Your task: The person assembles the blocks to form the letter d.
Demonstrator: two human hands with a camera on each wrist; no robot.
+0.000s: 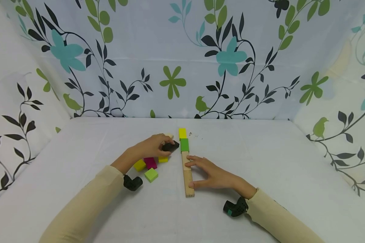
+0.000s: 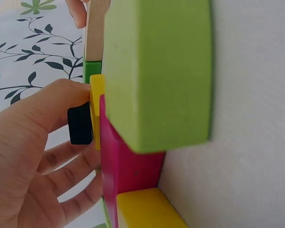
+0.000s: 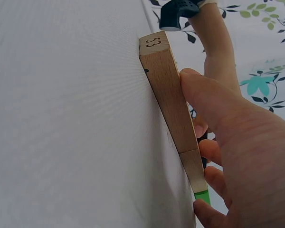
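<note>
A patterned curtain (image 1: pixel 127 60) stands behind the white counter (image 1: pixel 261 168), meeting its far edge. The counter spreads wide on either side of the blocks and on toward the person beyond their near end. Two pale sleeves (image 1: pixel 85 202) reach in from the front corners.

The right hand (image 1: pixel 211 173) lies with fingers and thumb spread, touching the row's right side; wide room lies to its right. The left hand (image 1: pixel 155 145) grips a black block (image 1: pixel 171 146) just beside the row's green block (image 1: pixel 184 145).

Two wooden blocks (image 1: pixel 188 187) form the near part of the row, the end face marked 53; the green block and a yellow block (image 1: pixel 182 134) continue it toward the far edge. Left of a narrow strip of counter, near the left hand, are a magenta block (image 1: pixel 150 163) and a lime block (image 1: pixel 151 175).
</note>
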